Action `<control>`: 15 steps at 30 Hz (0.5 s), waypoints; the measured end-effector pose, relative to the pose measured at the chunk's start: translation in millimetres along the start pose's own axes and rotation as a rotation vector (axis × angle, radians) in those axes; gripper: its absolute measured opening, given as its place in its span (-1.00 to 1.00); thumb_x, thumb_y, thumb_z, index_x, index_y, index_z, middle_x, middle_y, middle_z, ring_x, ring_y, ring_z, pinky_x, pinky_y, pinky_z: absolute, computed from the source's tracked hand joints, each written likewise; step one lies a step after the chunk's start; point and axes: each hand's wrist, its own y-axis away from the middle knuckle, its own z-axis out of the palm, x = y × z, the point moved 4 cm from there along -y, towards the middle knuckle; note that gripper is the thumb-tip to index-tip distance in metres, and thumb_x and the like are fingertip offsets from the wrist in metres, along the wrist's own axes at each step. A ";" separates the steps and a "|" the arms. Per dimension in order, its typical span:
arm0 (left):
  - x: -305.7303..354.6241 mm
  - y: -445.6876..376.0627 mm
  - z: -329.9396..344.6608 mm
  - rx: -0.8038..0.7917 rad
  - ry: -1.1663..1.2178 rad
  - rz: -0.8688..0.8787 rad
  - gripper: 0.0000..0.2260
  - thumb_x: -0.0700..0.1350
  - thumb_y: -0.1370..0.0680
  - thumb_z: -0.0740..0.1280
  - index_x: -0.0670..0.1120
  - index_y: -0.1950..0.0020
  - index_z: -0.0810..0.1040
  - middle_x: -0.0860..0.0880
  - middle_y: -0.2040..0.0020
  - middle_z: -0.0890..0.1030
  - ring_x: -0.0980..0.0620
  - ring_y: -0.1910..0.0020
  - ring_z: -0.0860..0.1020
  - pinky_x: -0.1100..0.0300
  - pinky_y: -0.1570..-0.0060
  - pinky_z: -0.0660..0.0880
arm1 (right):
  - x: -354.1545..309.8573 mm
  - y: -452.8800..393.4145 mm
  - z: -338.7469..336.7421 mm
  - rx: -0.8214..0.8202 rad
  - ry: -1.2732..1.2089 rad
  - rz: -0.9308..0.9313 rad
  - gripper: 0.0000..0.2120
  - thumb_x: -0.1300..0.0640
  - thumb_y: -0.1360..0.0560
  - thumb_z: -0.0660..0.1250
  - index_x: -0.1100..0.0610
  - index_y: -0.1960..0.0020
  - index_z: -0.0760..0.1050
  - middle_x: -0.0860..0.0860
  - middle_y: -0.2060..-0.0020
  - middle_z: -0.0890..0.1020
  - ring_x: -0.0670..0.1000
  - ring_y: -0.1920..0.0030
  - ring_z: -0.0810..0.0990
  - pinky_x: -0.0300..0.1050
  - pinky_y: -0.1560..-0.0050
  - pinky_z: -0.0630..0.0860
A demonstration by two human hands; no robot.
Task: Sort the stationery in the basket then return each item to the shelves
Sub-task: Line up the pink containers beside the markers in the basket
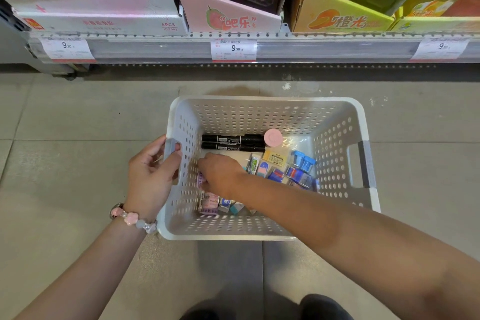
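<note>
Stationery lies loose on the floor of a pale grey perforated plastic basket point(265, 104), which stands on the tiled floor before a low shelf. Nearest the person, the left hand point(150, 176) curls its fingers round the basket's grey left handle point(171, 145) and steadies it; a bracelet of pink beads point(127, 217) circles that wrist. The right hand point(220, 176) reaches down inside, knuckles up, its fingers pinching a small purple-wrapped packet point(200, 180) by the left wall. Close to the near wall lie a pink-and-purple packet point(209, 202) and a few small erasers. To the right sits a cluster of little blue, red and yellow packets point(291, 169), with two blue plastic pieces point(304, 161). Farther back, two black marker pens point(232, 143) lie side by side, and a round pink-lidded pot point(273, 138) stands at their right end.

These items look light and stiff, though film wrappers may slip, so a pinch across the narrow sides should serve; the pens are best taken at mid-barrel. Beyond the basket, the shelf edge carries white price tags point(233, 49) under cardboard display boxes point(228, 10).
</note>
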 end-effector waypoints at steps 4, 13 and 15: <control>0.7 1.1 0.5 -0.004 0.010 0.011 -0.79 -0.31 -0.53 0.31 -0.14 -0.12 0.61 0.04 0.17 0.68 0.05 0.18 0.62 0.16 0.22 0.61 | 16.5 34.5 -26.8 0.166 -0.325 0.004 -0.80 0.13 -0.47 0.35 0.28 0.05 0.50 0.15 0.13 0.52 0.08 0.11 0.50 -0.09 0.11 0.45; 2.1 2.5 1.1 -0.015 0.009 0.005 -0.78 -0.29 -0.54 0.31 0.03 0.01 0.63 0.09 0.17 0.67 0.04 0.17 0.61 0.05 0.18 0.59 | 100.9 120.5 -55.8 0.714 -0.942 0.739 -0.75 0.20 -0.41 0.41 0.22 -0.05 0.48 0.01 0.28 0.58 -0.20 0.42 0.51 -0.49 0.52 0.34; 3.2 2.7 1.7 -0.012 0.009 0.008 -0.77 -0.29 -0.54 0.31 0.04 0.02 0.62 0.13 0.20 0.67 0.08 0.21 0.61 0.12 0.22 0.57 | 112.5 126.6 -57.6 0.784 -0.937 0.816 -0.73 0.17 -0.44 0.39 0.22 -0.10 0.49 -0.11 0.37 0.51 -0.21 0.39 0.51 -0.40 0.43 0.37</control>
